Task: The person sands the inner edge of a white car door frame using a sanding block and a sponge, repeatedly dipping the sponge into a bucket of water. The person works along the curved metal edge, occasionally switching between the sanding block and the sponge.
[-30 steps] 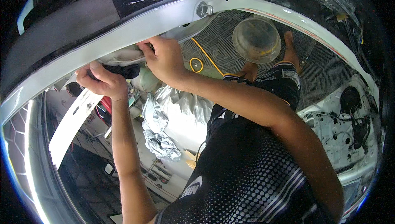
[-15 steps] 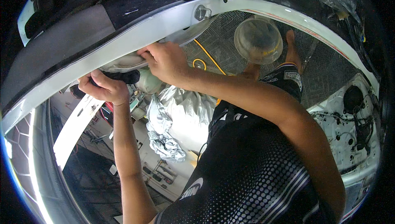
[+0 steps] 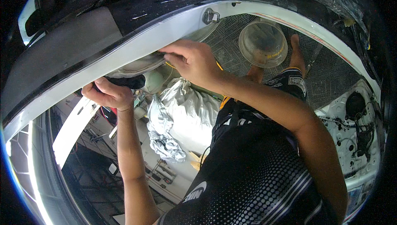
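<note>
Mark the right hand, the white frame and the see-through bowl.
Right hand (image 3: 196, 61): head view, on the back of the hand.
White frame (image 3: 136, 46): head view, on its bare strip.
See-through bowl (image 3: 263, 45): head view, on the middle of its visible surface.

A translucent round basin (image 3: 263, 45); dark textured flooring (image 3: 225, 39); crumpled silver sheeting (image 3: 188, 115); a white panel (image 3: 340, 130) at far right.

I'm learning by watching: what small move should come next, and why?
Perhaps slide the right hand slightly left along the lower edge of the white frame: both hands are at that edge, the left hand farther left, with a gap between them.
</note>
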Demonstrator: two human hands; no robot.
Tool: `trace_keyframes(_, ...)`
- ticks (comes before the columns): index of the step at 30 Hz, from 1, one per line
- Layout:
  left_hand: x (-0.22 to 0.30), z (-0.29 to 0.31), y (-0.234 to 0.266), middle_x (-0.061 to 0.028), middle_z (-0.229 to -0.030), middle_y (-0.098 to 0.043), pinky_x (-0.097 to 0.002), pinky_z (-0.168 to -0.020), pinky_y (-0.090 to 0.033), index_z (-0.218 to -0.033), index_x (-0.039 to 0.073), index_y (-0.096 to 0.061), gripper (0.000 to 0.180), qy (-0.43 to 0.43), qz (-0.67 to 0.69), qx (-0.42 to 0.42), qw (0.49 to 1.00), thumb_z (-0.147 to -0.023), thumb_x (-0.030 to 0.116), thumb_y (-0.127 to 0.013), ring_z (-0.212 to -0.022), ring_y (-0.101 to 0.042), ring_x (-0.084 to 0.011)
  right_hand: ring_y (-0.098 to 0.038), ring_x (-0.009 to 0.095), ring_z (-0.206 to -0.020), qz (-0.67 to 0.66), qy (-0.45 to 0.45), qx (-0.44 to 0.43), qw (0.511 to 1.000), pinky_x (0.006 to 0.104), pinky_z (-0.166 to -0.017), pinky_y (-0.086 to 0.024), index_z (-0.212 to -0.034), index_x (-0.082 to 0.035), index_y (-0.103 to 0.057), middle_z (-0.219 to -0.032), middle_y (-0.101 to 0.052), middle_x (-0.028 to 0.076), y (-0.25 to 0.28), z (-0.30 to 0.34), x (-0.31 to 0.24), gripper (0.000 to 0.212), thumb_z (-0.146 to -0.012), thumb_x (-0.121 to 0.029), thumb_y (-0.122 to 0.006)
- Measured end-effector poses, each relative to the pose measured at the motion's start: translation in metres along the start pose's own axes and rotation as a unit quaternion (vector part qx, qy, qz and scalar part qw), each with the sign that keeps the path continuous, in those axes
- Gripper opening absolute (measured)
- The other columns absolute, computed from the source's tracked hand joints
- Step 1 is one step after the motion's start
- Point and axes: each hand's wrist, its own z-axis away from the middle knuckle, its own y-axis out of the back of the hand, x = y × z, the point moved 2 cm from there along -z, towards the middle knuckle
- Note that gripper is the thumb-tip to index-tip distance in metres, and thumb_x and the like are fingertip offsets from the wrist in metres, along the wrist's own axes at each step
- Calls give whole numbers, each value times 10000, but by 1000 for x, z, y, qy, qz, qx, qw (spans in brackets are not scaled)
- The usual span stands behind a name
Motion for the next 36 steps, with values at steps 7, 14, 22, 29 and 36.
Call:
trace_keyframes(7,-4,1,0,-88,-973,-503,-330,-824,-413,-1058,-17,-546,270,8,-8,9,1000,-1059,251,-507,-880,-474,-175,-727,250,-800,78,60,-44,994,340,-671,-570,-1038,-62,-732,-1014,-736,110,0,7,11,175,-872,-115,-733)
trace_keyframes(14,7,0,-2,-88,-973,-502,-335,-828,-410,-1052,-16,-547,270,0,-5,15,1000,-1058,251,-502,-880,-470,-180,-732,257,-862,51,93,-76,991,337,-710,-582,-1161,-50,-690,-1130,-717,126,-12,2,-20,239,-927,-92,-672)
trace_keyframes(22,3,1,-2,-87,-989,-503,-340,-847,-411,-1080,-8,-539,279,23,25,2,999,-1068,266,-489,-907,-478,-180,-683,289,-953,-265,-92,29,959,376,-858,-524,-1172,-62,-665,-1031,-716,137,-43,2,-6,314,-883,-171,-722)
trace_keyframes(29,4,0,-2,-98,-1024,-512,-352,-874,-407,-1110,-5,-537,285,17,20,-6,1000,-1074,273,-481,-940,-482,-187,-676,282,-957,-49,-81,152,984,418,-943,-463,-1019,-93,-761,-968,-754,77,-53,-1,3,299,-795,-284,-815)
trace_keyframes(36,1,-2,-4,-105,-1011,-525,-369,-865,-425,-1084,10,-524,227,4,44,-15,999,-1057,233,-490,-918,-490,-199,-701,239,-931,-150,-101,156,971,410,-916,-460,-897,-92,-781,-903,-764,73,-69,-13,-20,246,-724,-248,-858)
